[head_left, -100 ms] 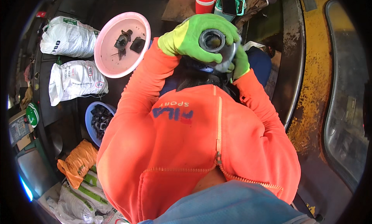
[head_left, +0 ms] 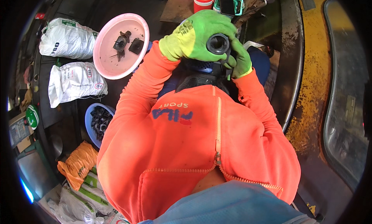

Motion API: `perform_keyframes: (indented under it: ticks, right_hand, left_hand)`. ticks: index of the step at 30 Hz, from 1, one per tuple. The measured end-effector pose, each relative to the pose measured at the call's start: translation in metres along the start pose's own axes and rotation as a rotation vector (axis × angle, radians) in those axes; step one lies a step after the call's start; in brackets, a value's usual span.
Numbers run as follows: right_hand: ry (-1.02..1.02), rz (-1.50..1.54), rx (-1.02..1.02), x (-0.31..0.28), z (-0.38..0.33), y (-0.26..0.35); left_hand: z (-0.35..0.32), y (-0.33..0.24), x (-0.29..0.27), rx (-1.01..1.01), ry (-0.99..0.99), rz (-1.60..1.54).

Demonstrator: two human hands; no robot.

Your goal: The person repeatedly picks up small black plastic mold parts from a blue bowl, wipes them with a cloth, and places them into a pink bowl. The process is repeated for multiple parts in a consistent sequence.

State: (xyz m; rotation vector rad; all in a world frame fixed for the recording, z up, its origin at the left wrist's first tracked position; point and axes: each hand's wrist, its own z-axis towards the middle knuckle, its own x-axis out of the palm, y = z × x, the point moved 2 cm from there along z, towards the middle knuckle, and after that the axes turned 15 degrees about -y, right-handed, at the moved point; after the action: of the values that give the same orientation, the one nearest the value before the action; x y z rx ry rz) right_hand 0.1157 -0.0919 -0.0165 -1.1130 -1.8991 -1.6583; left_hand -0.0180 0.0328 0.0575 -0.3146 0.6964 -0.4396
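Observation:
Both of my hands wear green and yellow gloves and come together at the upper middle. My left hand (head_left: 205, 34) is wrapped round a black round part with a hollow centre (head_left: 217, 43), its ring-shaped end facing up. Close against the part's lower right side is my right hand (head_left: 242, 60), with fingers bent. A thin dark strip (head_left: 228, 61) shows at these fingers; whether it belongs to the round part I cannot tell. The right fingertips are partly hidden.
Left of my hands lies a pink basin (head_left: 101, 65) with a few black parts. Below it are a blue basin (head_left: 90, 128) of black parts, white sacks (head_left: 75, 82) and an orange bag (head_left: 79, 162). A red-lidded container (head_left: 203, 2) and phone (head_left: 226, 5) sit beyond. Rusty yellow machinery (head_left: 310, 107) stands right.
The round part has shifted slightly right and turned in my hands. The blurred grey shape under its ring no longer shows. My right hand has moved slightly closer to the ring.

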Motion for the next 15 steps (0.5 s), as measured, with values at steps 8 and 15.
perform_keyframes:
  ticks: [8, 15]
  right_hand:
    - [-0.14, -0.074, 0.086, -0.007, 0.015, 0.008]
    - [-0.26, -0.989, -0.626, -0.012, 0.019, 0.036]
  left_hand:
    - [-0.046, 0.01, 0.056, -1.151, -0.703, -1.598]
    - [-0.062, 0.013, 0.05, -1.215, -0.558, -1.824]
